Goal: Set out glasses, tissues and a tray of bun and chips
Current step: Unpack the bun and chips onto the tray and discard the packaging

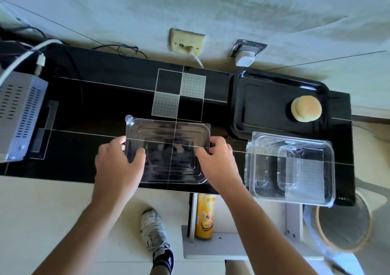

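The clear plastic tray [168, 148] lies mid-frame on the black table [95, 105], left hand [120, 160] and right hand [215, 158] grasping its short edges. Keep it level; bun [306, 109] waits at right.

Item count, head view:

- Hands: two, left hand [119, 165] and right hand [217, 160].
- Clear lid [168, 150]: one, held at both ends.
- Clear boxes [291, 167]: a nested stack at the right; exact number cannot be told.
- Black tray [266, 105]: one.
- Bun [306, 109]: one, on the tray.
- Chip can [204, 215]: one, below the counter [105, 97].
- Wall sockets: two, socket [186, 42] and second socket [245, 52].
- Shoe [154, 230]: one.
- Metal case [19, 114]: one.
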